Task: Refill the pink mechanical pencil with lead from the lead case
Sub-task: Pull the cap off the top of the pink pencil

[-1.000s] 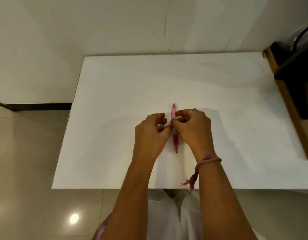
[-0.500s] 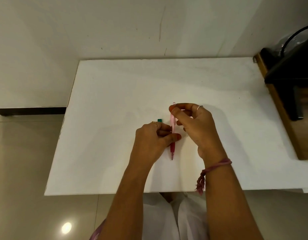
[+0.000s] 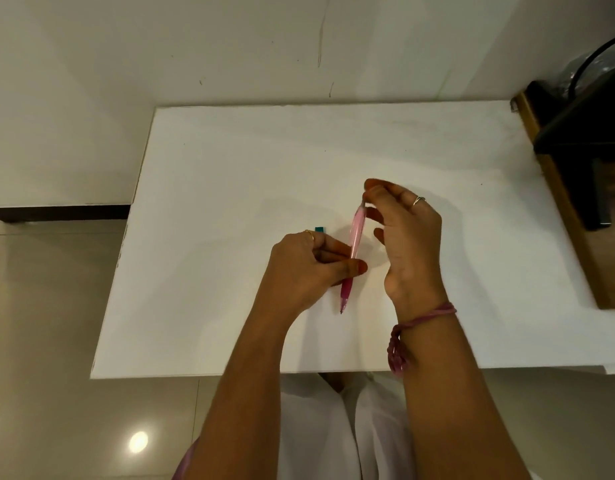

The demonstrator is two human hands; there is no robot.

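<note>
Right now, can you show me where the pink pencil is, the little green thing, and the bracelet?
pink mechanical pencil (image 3: 355, 233): head view, middle of its pale pink barrel.
small teal object (image 3: 320, 230): head view, on its visible top, behind the left hand; too hidden to identify.
pink thread bracelet (image 3: 437, 315): head view, on the band round the right wrist.

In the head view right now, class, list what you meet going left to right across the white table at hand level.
Teal object → left hand → pink mechanical pencil → right hand → black item on the wooden stand beyond the table.
</note>
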